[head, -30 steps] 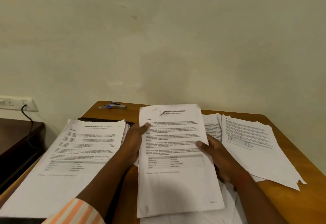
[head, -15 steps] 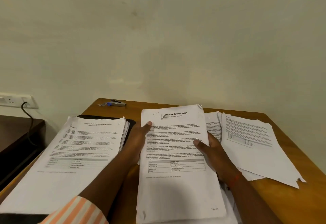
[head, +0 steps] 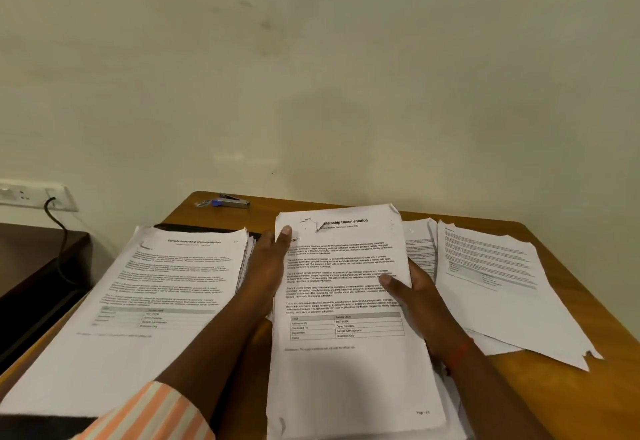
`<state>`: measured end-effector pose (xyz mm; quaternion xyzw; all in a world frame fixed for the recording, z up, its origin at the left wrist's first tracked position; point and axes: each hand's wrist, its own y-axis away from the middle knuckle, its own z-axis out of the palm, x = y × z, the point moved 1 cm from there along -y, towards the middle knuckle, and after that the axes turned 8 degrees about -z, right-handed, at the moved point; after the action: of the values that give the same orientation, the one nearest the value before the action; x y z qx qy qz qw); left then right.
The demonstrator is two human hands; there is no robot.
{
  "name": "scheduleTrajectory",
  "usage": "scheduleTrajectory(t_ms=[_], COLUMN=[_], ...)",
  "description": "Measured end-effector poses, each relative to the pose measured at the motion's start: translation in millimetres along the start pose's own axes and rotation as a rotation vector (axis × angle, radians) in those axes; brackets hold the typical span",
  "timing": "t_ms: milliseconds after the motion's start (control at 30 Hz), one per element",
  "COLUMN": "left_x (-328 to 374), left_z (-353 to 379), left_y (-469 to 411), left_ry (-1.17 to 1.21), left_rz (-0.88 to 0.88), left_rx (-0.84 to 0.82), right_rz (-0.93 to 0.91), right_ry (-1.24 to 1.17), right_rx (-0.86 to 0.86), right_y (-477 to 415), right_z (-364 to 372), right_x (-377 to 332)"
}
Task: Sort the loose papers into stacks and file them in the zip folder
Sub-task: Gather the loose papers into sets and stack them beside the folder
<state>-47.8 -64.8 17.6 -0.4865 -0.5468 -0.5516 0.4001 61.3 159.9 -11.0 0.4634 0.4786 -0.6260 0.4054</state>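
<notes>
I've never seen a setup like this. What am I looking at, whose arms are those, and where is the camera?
No machine here: a person wears a camera on the head, looking down at their own hands. The left hand and right hand grip the middle stack of papers by its sides, thumbs on top. On the wooden table lie a second stack to the left, loose sheets to the right and a stapler at the back.
</notes>
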Motion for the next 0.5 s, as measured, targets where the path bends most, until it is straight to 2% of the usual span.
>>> scheduleTrajectory(t_ms=[100,333,500], left_x=[-1,4,8], left_z=[3,-9,-14], left_y=[0,-4,2], left_ry=[-0.052,0.124,0.012], left_rz=[0.024,-0.077,0.018], left_rx=[-0.024,-0.064,0.037], right_rz=[0.001,0.02,0.046], right_ry=[0.013,-0.005,0.023], right_rx=[0.001,0.006,-0.021], right_y=[-1,0,4], right_z=[-1,-4,2], right_x=[0,1,-3])
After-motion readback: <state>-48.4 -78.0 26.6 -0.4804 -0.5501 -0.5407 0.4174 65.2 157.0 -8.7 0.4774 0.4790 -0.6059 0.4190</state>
